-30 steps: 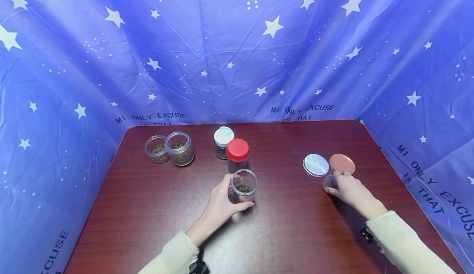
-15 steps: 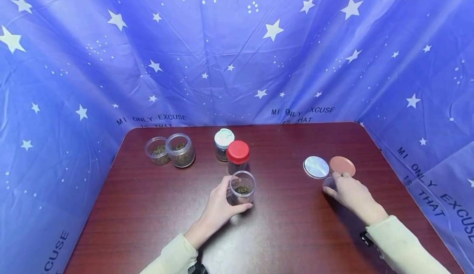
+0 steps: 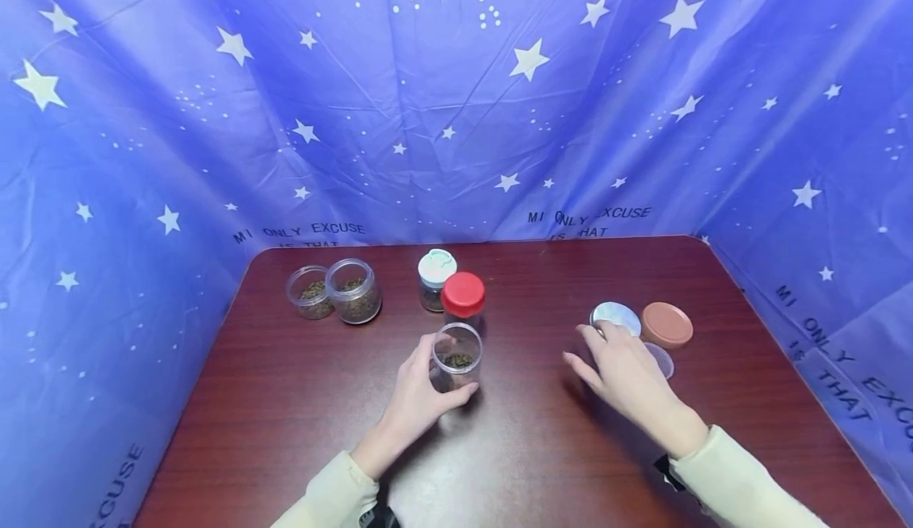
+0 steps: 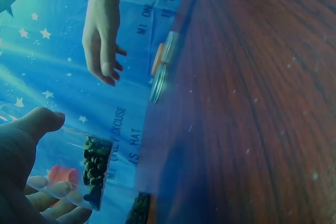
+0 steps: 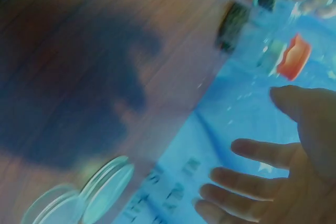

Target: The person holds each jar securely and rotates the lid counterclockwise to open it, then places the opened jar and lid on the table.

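My left hand grips a clear jar with a layer of dark green pellets at its bottom. In the left wrist view the thumb and fingers lie around the jar's wall, and the pellets show through it. The jar has no lid on. To the right, my right hand is over the table with nothing in it, fingers spread apart in the right wrist view. Just past it lie a silvery lid, an orange lid and a clear lid, which the hand partly covers in the head view.
Right behind the held jar stands a red-capped jar. A white-capped jar is behind that. Two lidless clear jars of pellets, a low one and a taller one, stand at the back left. A starry blue curtain surrounds the table.
My right hand has let go of the clear lid and moved left, leaving that lid beside the orange one. My left hand still holds the jar in nearly the same place.
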A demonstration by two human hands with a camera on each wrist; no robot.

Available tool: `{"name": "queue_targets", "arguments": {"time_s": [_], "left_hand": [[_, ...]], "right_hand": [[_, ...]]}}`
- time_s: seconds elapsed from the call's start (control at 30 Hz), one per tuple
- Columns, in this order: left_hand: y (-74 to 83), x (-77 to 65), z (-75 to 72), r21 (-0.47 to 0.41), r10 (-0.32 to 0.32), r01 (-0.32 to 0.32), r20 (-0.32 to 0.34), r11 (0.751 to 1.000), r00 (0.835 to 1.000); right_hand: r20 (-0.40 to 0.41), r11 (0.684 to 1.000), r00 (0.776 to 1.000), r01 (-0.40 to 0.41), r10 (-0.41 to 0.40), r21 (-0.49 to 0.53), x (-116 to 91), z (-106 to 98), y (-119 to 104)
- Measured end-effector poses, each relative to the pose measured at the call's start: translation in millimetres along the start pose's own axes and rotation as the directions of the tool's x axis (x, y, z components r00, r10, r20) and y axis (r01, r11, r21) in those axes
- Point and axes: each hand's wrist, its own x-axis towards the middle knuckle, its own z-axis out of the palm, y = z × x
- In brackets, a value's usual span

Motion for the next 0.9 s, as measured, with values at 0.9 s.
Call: {"name": "queue_targets", "arguments": {"time_s": [0.9], "left_hand": [[-52.6,14.6,-123.8,0.093,-0.208,0.274,-0.435,0.957,0.876]], "right_hand": [[-0.017,0.999,0.999,0.047,-0.046,0.021,1,12,-16]]}}
